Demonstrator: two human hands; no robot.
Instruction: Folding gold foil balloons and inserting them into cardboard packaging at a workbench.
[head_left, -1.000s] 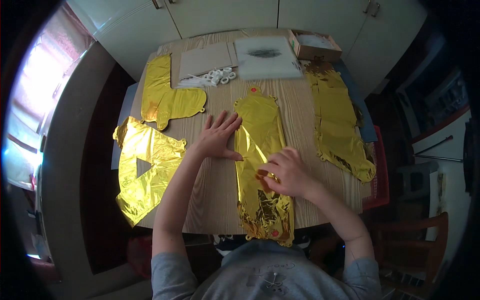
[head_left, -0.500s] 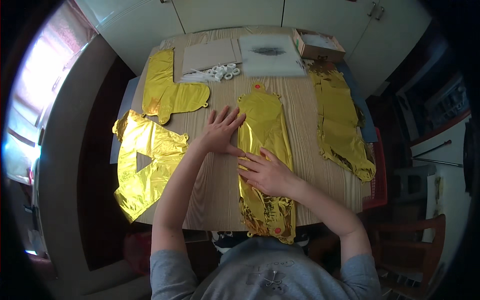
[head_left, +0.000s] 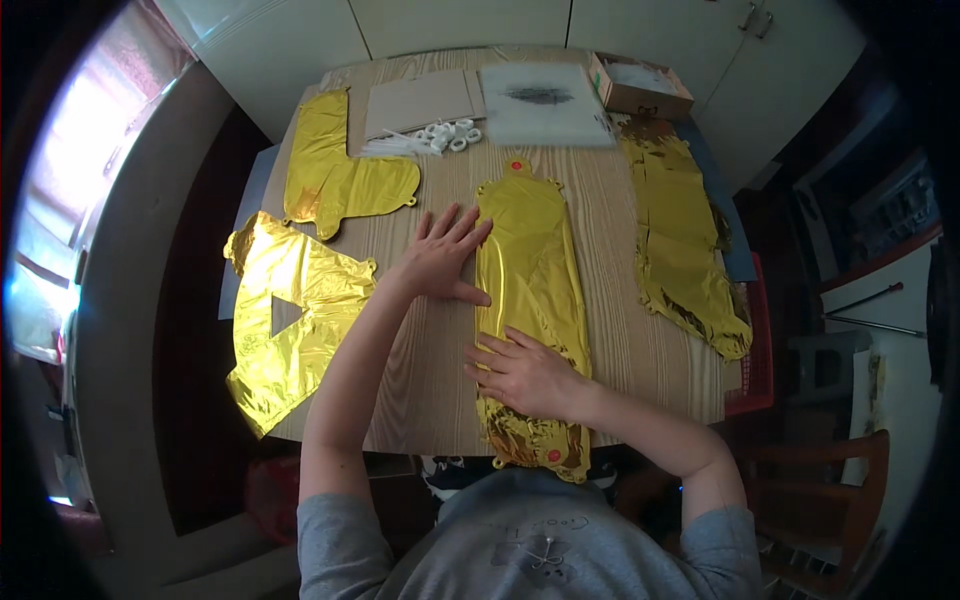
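A long gold foil balloon (head_left: pixel 530 240), deflated, lies flat down the middle of the table, a red dot at each end. Its near end, crinkled and shiny, reaches the table's front edge. With fingers spread, my left hand (head_left: pixel 443 258) rests at the balloon's left edge, fingertips and thumb touching the foil. Lower down, my right hand (head_left: pixel 527 375) lies flat across the foil, fingers stretched out to the left. Neither hand grips anything.
An L-shaped gold foil balloon (head_left: pixel 330 185) and an A-shaped one (head_left: pixel 300 345) lie at the left, another gold foil balloon (head_left: pixel 675 215) at the right. At the back are cardboard sheets (head_left: pixel 420 98), white rings (head_left: pixel 450 133), a translucent sheet (head_left: pixel 545 120) and a small box (head_left: pixel 640 95).
My right hand has slid down the foil toward me, away from my left thumb. My left hand stays nearly where it was.
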